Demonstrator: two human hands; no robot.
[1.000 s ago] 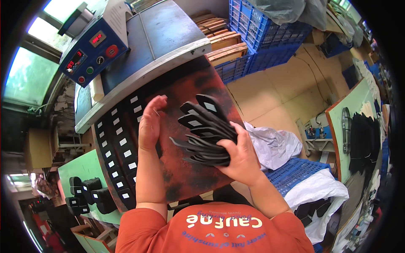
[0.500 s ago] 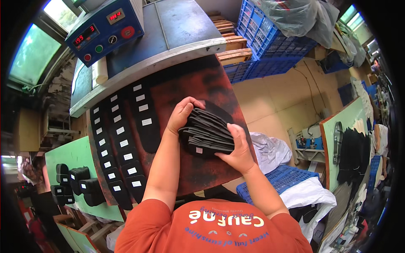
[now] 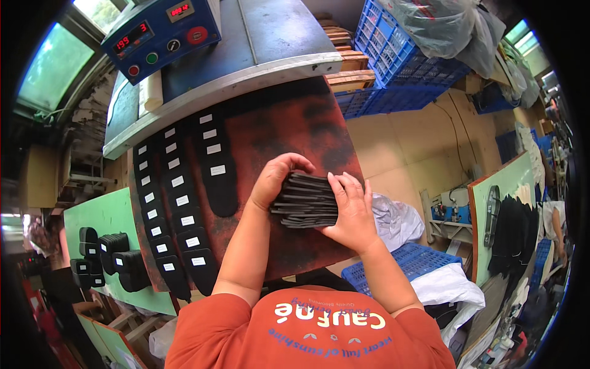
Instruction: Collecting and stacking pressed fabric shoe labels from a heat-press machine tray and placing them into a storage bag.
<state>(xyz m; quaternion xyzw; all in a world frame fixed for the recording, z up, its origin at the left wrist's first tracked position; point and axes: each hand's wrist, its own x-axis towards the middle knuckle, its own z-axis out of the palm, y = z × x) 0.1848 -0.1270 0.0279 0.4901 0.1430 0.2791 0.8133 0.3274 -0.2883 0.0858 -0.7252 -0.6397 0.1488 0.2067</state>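
My left hand (image 3: 275,182) grips the left end of a thick stack of black insoles (image 3: 305,202). Its right end is clasped by my right hand (image 3: 353,212), with the thumb low and the fingers over the top. The stack is turned edge-on and its layers are pressed together. I hold it over the dark red, black-stained board (image 3: 258,138). To the left on this board lie overlapping columns of black insoles (image 3: 220,195), each bearing a small white label.
Beyond the board is a machine's thick metal plate (image 3: 276,46) with a blue control box (image 3: 163,43). A green table (image 3: 77,206) at left carries stacks of black insoles (image 3: 114,247). Blue crates (image 3: 393,55), a flat blue crate (image 3: 399,264) and white sacks (image 3: 452,286) stand right.
The stack was fanned and tilted, with a white label showing on it. Now its layers are squeezed together and edge-on between my hands. The whole view has shifted slightly.
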